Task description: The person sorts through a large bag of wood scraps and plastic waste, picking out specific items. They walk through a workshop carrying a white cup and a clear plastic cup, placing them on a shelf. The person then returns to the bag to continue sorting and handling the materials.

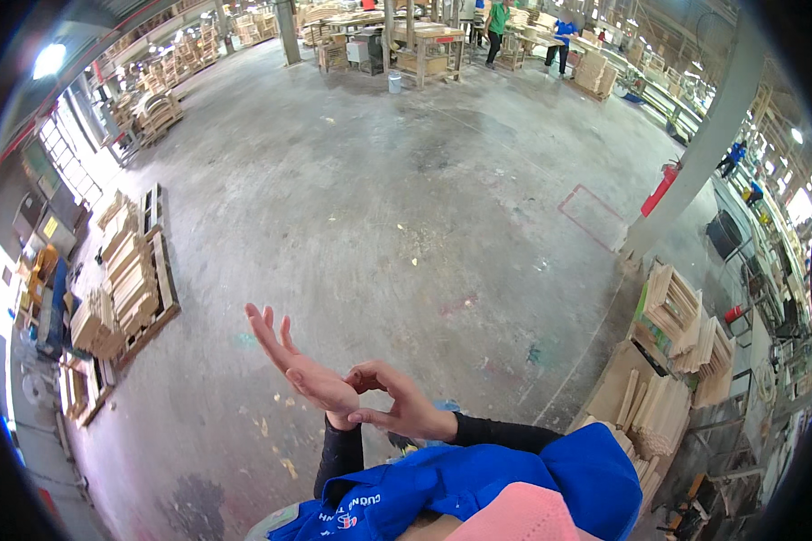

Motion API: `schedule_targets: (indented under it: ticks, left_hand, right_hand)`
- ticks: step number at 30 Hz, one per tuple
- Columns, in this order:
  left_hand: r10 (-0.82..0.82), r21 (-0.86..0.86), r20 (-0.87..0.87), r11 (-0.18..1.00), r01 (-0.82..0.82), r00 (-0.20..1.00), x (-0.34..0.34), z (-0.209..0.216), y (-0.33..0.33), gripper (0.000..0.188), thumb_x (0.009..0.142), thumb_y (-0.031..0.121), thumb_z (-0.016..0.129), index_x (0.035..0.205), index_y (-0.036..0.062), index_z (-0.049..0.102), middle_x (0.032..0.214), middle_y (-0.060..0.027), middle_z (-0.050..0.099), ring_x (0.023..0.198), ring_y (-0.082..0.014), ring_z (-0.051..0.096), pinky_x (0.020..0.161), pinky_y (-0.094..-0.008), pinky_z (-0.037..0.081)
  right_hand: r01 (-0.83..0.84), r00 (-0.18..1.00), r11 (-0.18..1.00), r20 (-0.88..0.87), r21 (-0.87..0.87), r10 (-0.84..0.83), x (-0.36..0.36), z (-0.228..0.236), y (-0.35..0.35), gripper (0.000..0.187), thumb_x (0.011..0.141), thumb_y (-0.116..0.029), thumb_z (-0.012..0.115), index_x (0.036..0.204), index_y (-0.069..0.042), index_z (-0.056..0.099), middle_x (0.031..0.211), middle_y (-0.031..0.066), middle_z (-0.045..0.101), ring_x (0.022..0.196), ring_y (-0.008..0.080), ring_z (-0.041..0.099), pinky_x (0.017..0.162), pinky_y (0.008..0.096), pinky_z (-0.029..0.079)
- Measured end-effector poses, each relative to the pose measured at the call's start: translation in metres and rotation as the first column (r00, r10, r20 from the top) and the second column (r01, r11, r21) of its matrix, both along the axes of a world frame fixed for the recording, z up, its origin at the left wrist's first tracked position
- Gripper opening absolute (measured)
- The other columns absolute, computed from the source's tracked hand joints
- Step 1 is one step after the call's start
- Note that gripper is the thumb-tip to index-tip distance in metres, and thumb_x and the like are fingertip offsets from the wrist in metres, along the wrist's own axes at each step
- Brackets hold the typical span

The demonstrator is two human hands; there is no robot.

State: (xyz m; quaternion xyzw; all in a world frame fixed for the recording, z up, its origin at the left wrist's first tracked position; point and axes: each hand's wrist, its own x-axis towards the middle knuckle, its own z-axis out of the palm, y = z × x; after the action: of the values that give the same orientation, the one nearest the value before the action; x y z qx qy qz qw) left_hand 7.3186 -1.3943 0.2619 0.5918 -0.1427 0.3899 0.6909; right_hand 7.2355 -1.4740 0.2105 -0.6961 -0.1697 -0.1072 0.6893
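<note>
Held up over the floor, my left hand [305, 368] has its fingers stretched out and its palm turned up, with nothing in it. My right hand [404, 403] reaches across from the right. Its thumb and fingers close around the left wrist, by the end of the black sleeve [339, 453]; whether it pinches the cuff too is hard to tell. Another black sleeve [505, 434] covers my right forearm. Below are my blue shirt [451, 478] and some pink cloth [519, 514].
Pallets of stacked wooden pieces [131, 279] stand at left. More wooden pieces [663, 415] fill the right side, near a pillar [695, 153] with a red fire extinguisher [660, 189]. Far off, people in green [497, 20] and blue [564, 31] stand by workbenches; a bucket [394, 83] sits nearby.
</note>
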Motion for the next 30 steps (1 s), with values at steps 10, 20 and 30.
schedule_targets:
  ticks: [10, 20, 30]
  left_hand:
    - [-0.111, 0.155, 0.056, 0.983, 0.101, 0.992, 0.305, -0.016, -0.124, 0.068, 0.089, 0.052, 0.02, 0.134, 0.0032, 0.032, 0.141, -0.019, 0.025, 0.127, -0.0323, 0.03, 0.098, -0.0466, 0.029]
    - [-0.158, 0.228, 0.052, 0.963, 0.142, 0.986, 0.581, -0.002, -0.241, 0.063, 0.091, 0.047, 0.02, 0.133, 0.0017, 0.035, 0.14, -0.0199, 0.027, 0.129, -0.0321, 0.027, 0.098, -0.0465, 0.03]
    - [-0.245, 0.171, 0.003, 0.955, 0.241, 0.97, 0.867, -0.024, -0.308, 0.064, 0.09, 0.049, 0.021, 0.132, 0.0034, 0.037, 0.14, -0.0182, 0.028, 0.129, -0.0324, 0.028, 0.098, -0.0477, 0.03]
  right_hand:
    - [0.038, 0.999, 0.976, -0.026, 0.215, -0.033, 0.302, -0.015, -0.112, 0.046, 0.078, -0.012, 0.068, 0.116, -0.005, 0.044, 0.113, 0.008, 0.049, 0.105, 0.0163, 0.05, 0.086, 0.0316, 0.045]
    - [0.085, 0.994, 0.976, -0.079, 0.201, -0.07, 0.565, 0.002, -0.221, 0.047, 0.079, -0.014, 0.067, 0.118, -0.003, 0.042, 0.11, 0.0098, 0.049, 0.099, 0.0175, 0.053, 0.087, 0.0311, 0.044]
    - [0.063, 0.994, 0.988, -0.099, 0.138, -0.05, 0.854, -0.011, -0.298, 0.048, 0.079, -0.017, 0.068, 0.116, -0.002, 0.04, 0.109, 0.0097, 0.049, 0.097, 0.0172, 0.053, 0.084, 0.0314, 0.044]
